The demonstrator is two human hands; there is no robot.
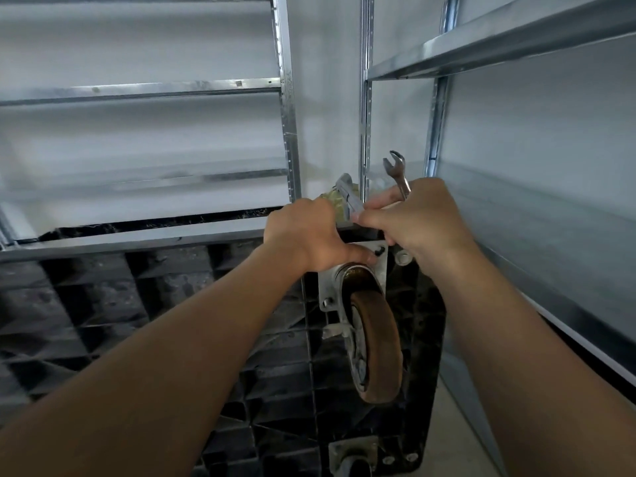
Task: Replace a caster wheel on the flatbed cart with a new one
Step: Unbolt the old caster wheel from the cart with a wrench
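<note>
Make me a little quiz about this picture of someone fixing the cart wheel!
1. True or false: the right hand holds a wrench.
2. What colour is the tread of the big caster wheel? A) brown B) blue C) white
3. Fill in: the left hand's thumb rests on the wheel's metal mounting ____.

Key: 1 true; 2 A; 3 plate.

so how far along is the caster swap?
Early. The cart is tipped up, underside showing. The worn caster is on its plate, with a slot by the left hand looking empty. The right hand holds a wrench. Remaining bolts and the new wheel are left.
</note>
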